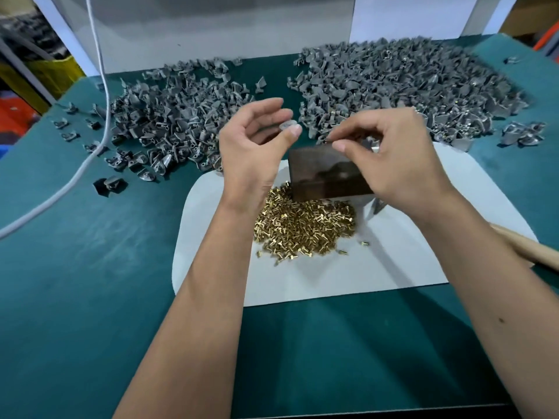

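A small grey metal part (287,124) is pinched at the fingertips of the left hand (251,146), above the far edge of the white mat (211,267). Thumb and forefinger of the right hand (393,158) are pressed together atop a dark, smooth block (320,173); anything held cannot be told. Shiny brass pins (305,228) are heaped beside it.

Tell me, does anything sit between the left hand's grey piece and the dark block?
Only air lies between the grey piece and the dark block, but the right hand hangs over the block's top edge, pinching a small item too blurred to identify.
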Available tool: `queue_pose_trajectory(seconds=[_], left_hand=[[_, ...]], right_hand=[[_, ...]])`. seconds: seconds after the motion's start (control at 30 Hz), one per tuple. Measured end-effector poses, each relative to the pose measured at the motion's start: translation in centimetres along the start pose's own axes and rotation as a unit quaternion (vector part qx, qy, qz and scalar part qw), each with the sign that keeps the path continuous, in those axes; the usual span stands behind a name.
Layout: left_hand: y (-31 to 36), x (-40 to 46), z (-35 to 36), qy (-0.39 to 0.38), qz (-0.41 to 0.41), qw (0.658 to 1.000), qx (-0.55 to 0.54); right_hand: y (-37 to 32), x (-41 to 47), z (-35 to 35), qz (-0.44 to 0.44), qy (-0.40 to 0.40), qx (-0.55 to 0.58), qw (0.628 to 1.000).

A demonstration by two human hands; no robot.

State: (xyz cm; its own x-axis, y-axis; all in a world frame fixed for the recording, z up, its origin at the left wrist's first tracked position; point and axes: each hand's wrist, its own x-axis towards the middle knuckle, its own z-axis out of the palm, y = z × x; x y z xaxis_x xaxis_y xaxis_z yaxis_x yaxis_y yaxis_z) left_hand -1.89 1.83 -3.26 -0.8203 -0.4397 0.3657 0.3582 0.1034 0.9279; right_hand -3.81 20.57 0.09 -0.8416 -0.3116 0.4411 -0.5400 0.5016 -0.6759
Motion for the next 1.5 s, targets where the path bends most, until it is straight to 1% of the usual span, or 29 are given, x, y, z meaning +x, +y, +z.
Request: queue_pose_trajectory(seconds=[0.07,0.17,0.23,0.3,0.7,0.83,1.03,1.23,1.33,1.43,1.5], left_hand=[[0.3,-0.5,0.7,-0.047,0.019,0.998,0.025],[0.4,-1.2,1.6,-0.126,0.053,0.987,0.087],[0.4,-1.6,2.1,-0.161,0.066,0.979,0.103],[0.4,-1.8,2.6,-0.178,0.074,0.975,0.111],[0.5,-2.3,3.1,-0.177,0.089,0.971,0.137],[0.5,-2.3,3.0,-0.173,0.09,0.97,0.144],[0.6,-2.2,3.2,-0.175,0.121,0.958,0.192],[0.4,-2.4,3.6,-0.171,0.135,0.954,0.206],[0.0,-2.5,3.5,-0.154,0.096,0.968,0.175],[-0.2,-2.3,3.3,-0.157,0.037,0.979,0.125],[-0.1,-2.1,3.2,-0.161,0.024,0.98,0.111]], right_hand=[[0.7,-0.6,-0.2,0.001,0.006,0.012,1.0],[1.2,-1.0,-0.4,-0.002,0.028,0.023,0.999],[1.2,-1.1,-0.3,-0.005,0.042,0.034,0.999],[1.3,-1.2,-0.1,-0.002,0.047,0.037,0.998],[1.3,-1.4,0.3,0.052,0.091,0.027,0.994],[0.9,-1.3,0.3,0.049,0.091,0.008,0.995],[0.6,-1.2,0.4,0.028,0.081,-0.042,0.995],[0.5,-1.3,1.0,0.03,0.104,-0.062,0.992],[0.7,-1.5,1.2,0.022,0.102,-0.058,0.993],[1.1,-1.5,0.7,0.007,0.079,-0.008,0.997],[1.4,-1.5,0.2,-0.001,0.067,0.012,0.998]])
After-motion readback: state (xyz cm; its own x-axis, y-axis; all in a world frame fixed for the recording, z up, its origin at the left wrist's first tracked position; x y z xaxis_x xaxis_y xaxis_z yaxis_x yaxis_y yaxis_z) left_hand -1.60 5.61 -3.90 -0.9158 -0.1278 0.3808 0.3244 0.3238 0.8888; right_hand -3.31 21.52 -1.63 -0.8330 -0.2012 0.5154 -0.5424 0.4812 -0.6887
